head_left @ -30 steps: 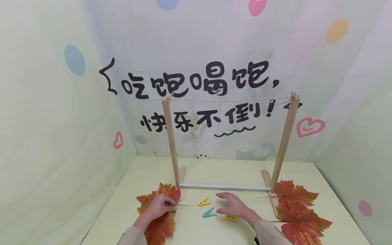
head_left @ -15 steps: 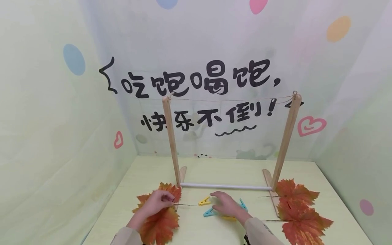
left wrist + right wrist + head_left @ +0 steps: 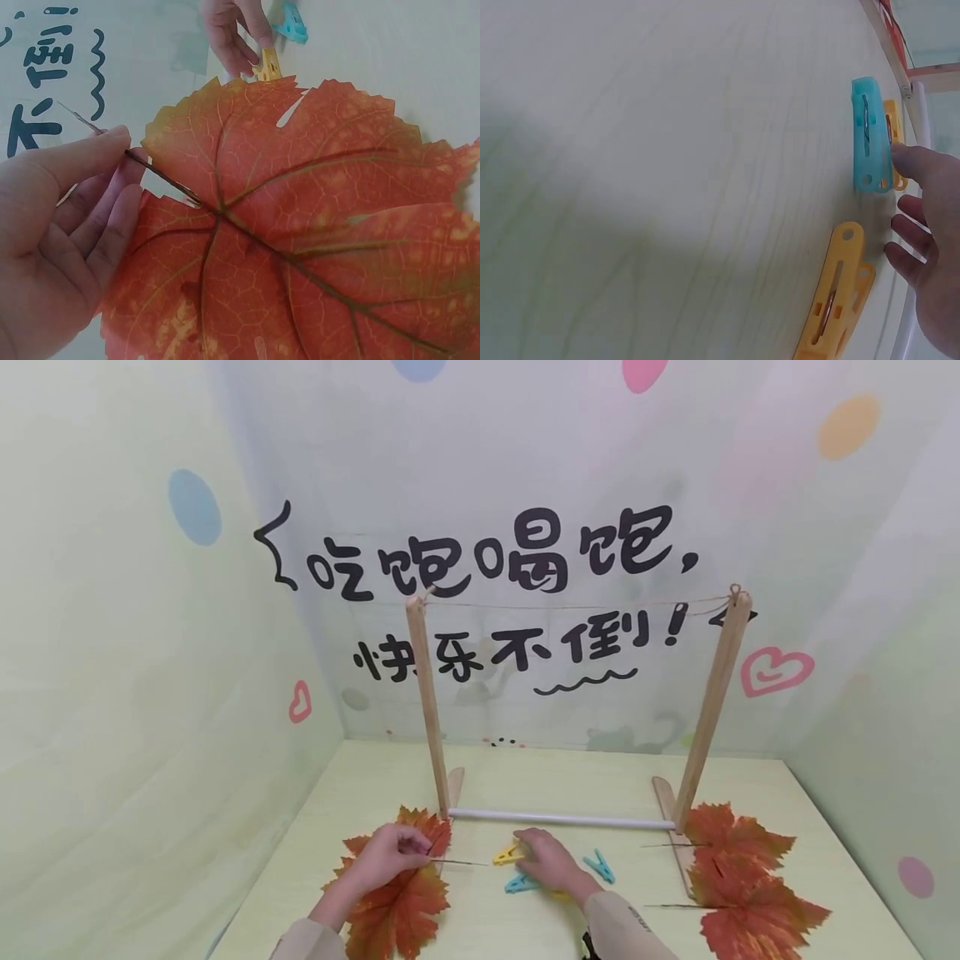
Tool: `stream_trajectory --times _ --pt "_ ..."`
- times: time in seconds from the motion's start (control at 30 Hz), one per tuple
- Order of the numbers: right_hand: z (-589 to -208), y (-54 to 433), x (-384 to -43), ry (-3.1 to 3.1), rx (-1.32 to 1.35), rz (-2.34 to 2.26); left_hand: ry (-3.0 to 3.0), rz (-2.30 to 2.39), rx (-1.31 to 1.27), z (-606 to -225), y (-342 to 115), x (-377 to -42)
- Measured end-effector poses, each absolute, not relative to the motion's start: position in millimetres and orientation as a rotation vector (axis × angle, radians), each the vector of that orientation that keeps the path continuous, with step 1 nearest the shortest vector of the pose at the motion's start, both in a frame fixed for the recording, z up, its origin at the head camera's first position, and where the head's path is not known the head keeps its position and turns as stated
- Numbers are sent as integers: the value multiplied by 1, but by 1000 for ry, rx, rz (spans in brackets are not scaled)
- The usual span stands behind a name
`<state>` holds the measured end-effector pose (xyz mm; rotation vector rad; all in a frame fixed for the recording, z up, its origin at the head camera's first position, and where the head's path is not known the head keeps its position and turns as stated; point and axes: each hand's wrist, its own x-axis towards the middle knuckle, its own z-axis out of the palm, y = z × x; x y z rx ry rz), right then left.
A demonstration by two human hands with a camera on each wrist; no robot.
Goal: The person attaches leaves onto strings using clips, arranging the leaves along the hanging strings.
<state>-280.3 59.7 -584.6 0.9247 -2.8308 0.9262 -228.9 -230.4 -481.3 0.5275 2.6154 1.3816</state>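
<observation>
My left hand [image 3: 386, 860] pinches the thin dark stem [image 3: 169, 176] of a red-orange maple leaf [image 3: 322, 202] between thumb and fingers. Another leaf lies partly hidden beneath that hand in the head view. My right hand [image 3: 553, 864] has its thumb and forefinger at the handle end of a yellow clothespin [image 3: 507, 857], pinching it close over the table. Beside it lies a blue clothespin [image 3: 868, 135]. A second yellow clothespin [image 3: 831, 296] sits mostly under the right wrist in the head view, and a second blue clothespin [image 3: 599, 866] lies just right of the hand.
A wooden frame stands behind the hands, with a left post [image 3: 429, 710], a right post [image 3: 712, 710] and a white bottom rod [image 3: 562, 818]. Twine [image 3: 570, 607] spans the post tops. More maple leaves [image 3: 757, 910] lie at the right, by the frame's foot. Fabric walls surround the table [image 3: 555, 777].
My right hand has moved left and down onto the yellow clothespin, uncovering the blue clothespin at its right. My left hand keeps the leaf stem, shifting only slightly.
</observation>
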Motion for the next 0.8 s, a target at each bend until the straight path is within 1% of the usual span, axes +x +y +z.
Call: stream_trajectory --times 0.47,0.8 --pt "-593 64 -280 -2790 862 894 2603 1406 487 -483 -229 -230" --pt "-573 77 -279 -2805 905 844 2595 1455 434 -476 -227 -234"
